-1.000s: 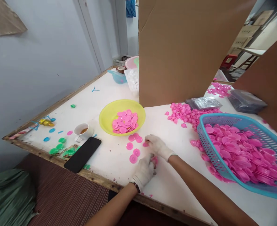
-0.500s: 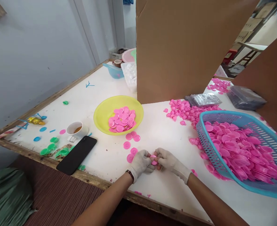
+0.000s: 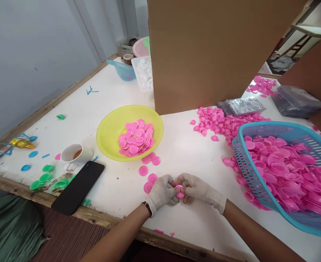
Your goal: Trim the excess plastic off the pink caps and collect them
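Note:
Between my two gloved hands, just above the white tabletop, is a small round pink plastic piece (image 3: 180, 191). The fingertips of my left hand (image 3: 162, 193) close on its left side. My right hand (image 3: 200, 191) pinches it from the right, its bare fingertips poking out of the glove. Several flat pink discs (image 3: 143, 170) lie on the table just beyond my left hand. Past them stands a yellow bowl (image 3: 103, 140) with more pink discs inside. To the right, a blue basket (image 3: 243, 163) is heaped with pink cup-shaped pieces (image 3: 283, 171).
A black phone (image 3: 78, 187) and a white cup (image 3: 70, 154) of brown liquid sit at the left among green pieces (image 3: 45, 177). A tall cardboard sheet (image 3: 204, 54) stands at the back. Loose pink pieces (image 3: 215, 120) and a plastic-wrapped pack (image 3: 244, 106) lie before it.
The view has shifted and tilted slightly. Both hands stay together on the pink piece, whose round face now shows more fully between the fingertips.

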A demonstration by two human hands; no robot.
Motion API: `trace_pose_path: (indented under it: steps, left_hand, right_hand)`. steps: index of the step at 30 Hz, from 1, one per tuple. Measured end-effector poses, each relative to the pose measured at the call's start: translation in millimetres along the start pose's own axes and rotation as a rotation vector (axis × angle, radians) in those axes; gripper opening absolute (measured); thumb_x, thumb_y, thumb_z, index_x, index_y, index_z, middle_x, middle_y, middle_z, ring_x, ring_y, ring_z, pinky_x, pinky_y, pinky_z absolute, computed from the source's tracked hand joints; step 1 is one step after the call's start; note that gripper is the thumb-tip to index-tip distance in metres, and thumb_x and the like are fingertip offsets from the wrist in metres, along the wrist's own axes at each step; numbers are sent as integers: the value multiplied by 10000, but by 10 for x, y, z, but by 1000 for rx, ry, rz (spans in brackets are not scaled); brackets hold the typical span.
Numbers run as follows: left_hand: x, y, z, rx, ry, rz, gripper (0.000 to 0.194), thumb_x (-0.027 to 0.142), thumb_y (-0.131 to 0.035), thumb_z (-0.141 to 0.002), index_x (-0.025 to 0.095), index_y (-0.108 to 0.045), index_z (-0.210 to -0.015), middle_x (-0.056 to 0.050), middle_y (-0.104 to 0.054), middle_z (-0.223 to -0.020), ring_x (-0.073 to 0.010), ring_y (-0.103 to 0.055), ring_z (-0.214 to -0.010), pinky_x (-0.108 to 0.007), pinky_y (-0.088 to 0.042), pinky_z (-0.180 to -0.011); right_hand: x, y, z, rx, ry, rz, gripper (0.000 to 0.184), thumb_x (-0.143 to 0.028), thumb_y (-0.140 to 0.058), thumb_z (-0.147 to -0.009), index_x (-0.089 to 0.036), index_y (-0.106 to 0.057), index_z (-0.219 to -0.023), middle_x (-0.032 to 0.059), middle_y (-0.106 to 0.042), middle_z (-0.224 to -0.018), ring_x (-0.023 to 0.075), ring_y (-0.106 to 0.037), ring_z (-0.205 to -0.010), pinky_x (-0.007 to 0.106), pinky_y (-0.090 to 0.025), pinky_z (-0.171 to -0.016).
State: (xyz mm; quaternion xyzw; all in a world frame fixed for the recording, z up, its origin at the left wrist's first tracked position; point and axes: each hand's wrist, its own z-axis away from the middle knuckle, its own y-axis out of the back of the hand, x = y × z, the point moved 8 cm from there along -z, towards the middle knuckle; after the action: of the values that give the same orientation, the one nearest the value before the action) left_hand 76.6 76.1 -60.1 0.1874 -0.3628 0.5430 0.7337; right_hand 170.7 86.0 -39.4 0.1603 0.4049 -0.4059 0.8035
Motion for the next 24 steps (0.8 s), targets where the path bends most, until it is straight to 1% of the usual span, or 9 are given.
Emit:
trace_pose_path:
  steps: [3, 5, 8, 10, 14, 17, 19, 22, 24]
  left_hand:
    - [7, 33, 1, 38, 64, -90, 245, 282, -613, -748, 205, -391, -816, 95, -471, -417, -98, -488, -356, -188, -368, -380]
    - [42, 27, 16, 18, 39, -92, 262, 315, -617, -744, 204, -392, -817, 89, -486, -431, -96, -494, -372, -192, -382, -397]
    - [108, -15, 56, -47, -60, -25, 298, 379, -615, -737, 203, -387, -816, 65, -532, -486, -92, -496, -403, -199, -386, -414]
    - [114, -13, 76, -31, -84, -19, 291, 395, -600, -744, 203, -389, -803, 62, -527, -485, -91, -484, -395, -199, -371, -407]
    - [83, 0, 60, 44, -78, -64, 229, 376, -544, -788, 208, -390, -768, 55, -517, -484, -101, -497, -394, -205, -371, -403]
    - [64, -21, 20, 37, -66, -86, 211, 355, -551, -786, 206, -402, -785, 49, -530, -519, -102, -507, -403, -205, -378, -398]
    - [75, -15, 13, 29, -57, -102, 201, 341, -547, -789, 206, -400, -802, 53, -531, -533, -92, -496, -393, -199, -377, -390]
    - [103, -11, 44, -17, -18, -139, 175, 314, -523, -804, 203, -388, -817, 59, -522, -506, -100, -510, -403, -203, -395, -399]
    - [116, -13, 70, -45, -4, -175, 186, 276, -557, -775, 200, -393, -819, 55, -531, -500, -115, -546, -443, -208, -418, -421]
  right_hand:
    - [14, 7, -27, -12, -50, 34, 261, -324, -593, -711, -182, -479, -899, -26, -581, -668, 80, -565, -474, 200, -451, -450]
    - [6, 9, -29, -15, -42, 32, 254, -329, -598, -706, -183, -479, -877, -35, -572, -644, 81, -564, -469, 199, -453, -448]
    - [-3, 20, -18, 0, 18, 2, 211, -331, -560, -732, -190, -461, -853, -37, -578, -655, 77, -566, -477, 193, -449, -454]
    - [18, 20, -16, 7, 42, -5, 187, -321, -530, -744, -194, -454, -858, -30, -591, -685, 79, -573, -485, 193, -448, -454]
    - [73, -12, -38, 18, 16, -1, 150, -274, -500, -739, -197, -446, -856, -31, -582, -687, 75, -563, -460, 182, -434, -427]
    - [35, -10, -45, 55, -13, 33, 111, -242, -482, -753, -196, -461, -851, -36, -565, -676, 48, -527, -431, 157, -416, -412]
    - [-11, 10, -39, 61, -46, 76, 121, -244, -484, -768, -195, -483, -879, -28, -573, -672, 46, -523, -427, 153, -418, -411]
    - [-39, 5, -25, -47, -114, 84, 174, -264, -519, -768, -190, -501, -924, -9, -609, -660, 83, -586, -487, 182, -467, -452]
    - [-25, 9, -25, -110, -142, 49, 185, -275, -523, -768, -185, -503, -929, 2, -627, -649, 112, -626, -541, 213, -501, -495]
